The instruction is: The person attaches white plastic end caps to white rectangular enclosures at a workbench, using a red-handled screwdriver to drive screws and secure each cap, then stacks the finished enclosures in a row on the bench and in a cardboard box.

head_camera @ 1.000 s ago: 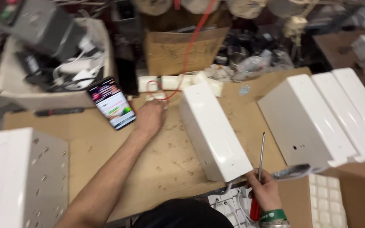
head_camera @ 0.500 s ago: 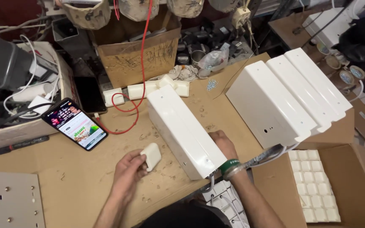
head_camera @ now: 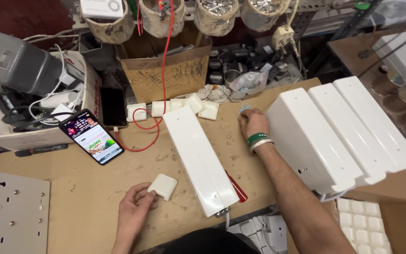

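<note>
My left hand [head_camera: 135, 207] pinches a small white square plastic cover [head_camera: 162, 186], just left of the long white plastic housing [head_camera: 200, 160] lying lengthwise on the bench [head_camera: 90, 188]. My right hand's [head_camera: 253, 123] fingers curl loosely, grasping nothing visible, farther away.

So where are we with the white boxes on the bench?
Three long white housings lie stacked side by side at the right, seemingly finished. One more long housing lies mid-bench. The left hand holds a small white square part; the right hand reaches the bench's far edge. Several square parts wait behind.
</note>
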